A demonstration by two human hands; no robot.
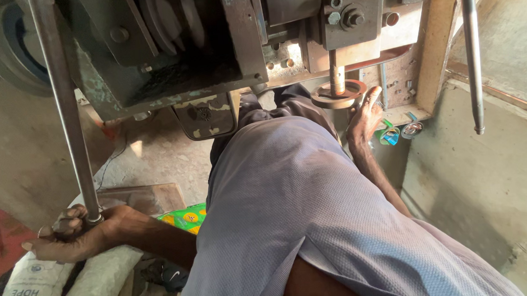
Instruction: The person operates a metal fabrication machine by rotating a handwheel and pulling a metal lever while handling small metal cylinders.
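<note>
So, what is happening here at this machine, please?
A seated person works at a metal press machine. The left hand grips the lower end of a long steel lever. The right hand touches a round metal ring under the vertical punch. White sacks lie beside the left hand.

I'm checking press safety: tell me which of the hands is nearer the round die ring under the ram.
Right. The right hand touches the ring's edge; the left hand grips the long lever rod, far off.

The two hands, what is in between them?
In the head view, the person's own lap in a grey garment fills the stretch between the left hand on the metal rod and the right hand.
</note>
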